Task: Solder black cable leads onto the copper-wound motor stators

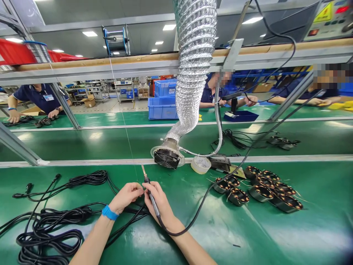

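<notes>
My right hand (160, 202) is wrapped round a soldering iron (151, 197), whose tip points up and away from me. Its dark cord runs across my wrist and off to the right. Close beside it, my left hand (128, 197), with a blue wristband, is closed in a pinch; what lies between the fingertips is too small to make out. A thin solder wire (127, 136) hangs from the spool (116, 40) overhead down to the left fingers. Black cables (135, 217) pass beneath both hands.
Coiled black cables (52, 224) cover the left of the green bench. Several copper-wound stator rings (260, 193) sit on the right. A fume extractor fan (167, 158) on a silver duct hangs ahead, near a tape roll (200, 164). Other people work across the bench.
</notes>
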Demonstrator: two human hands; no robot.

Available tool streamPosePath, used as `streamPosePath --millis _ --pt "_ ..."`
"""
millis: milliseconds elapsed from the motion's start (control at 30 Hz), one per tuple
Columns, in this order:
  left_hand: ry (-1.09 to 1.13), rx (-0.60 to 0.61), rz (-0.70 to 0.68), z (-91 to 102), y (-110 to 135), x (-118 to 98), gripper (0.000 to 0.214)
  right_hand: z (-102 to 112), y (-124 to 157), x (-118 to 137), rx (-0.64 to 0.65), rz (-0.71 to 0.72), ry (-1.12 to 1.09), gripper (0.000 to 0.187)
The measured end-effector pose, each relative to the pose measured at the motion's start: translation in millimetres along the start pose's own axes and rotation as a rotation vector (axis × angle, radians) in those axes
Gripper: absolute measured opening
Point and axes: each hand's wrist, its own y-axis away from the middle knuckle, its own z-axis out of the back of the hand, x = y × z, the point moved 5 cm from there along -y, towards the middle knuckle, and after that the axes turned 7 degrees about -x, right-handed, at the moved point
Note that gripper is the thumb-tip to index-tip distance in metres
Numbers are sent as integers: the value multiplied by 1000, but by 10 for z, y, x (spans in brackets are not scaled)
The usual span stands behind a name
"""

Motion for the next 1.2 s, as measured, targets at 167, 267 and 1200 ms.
streamPosePath --millis 167,267,1200 --pt "32 -64 41 16 -12 7 47 130 25 -44 11 -114 -21 54" --pt "48 -72 48 27 -20 14 52 237 86 -151 43 -157 15 59" --pt "165 -122 68 68 -90 66 49 16 -1 -266 -71 -194 -142 43"
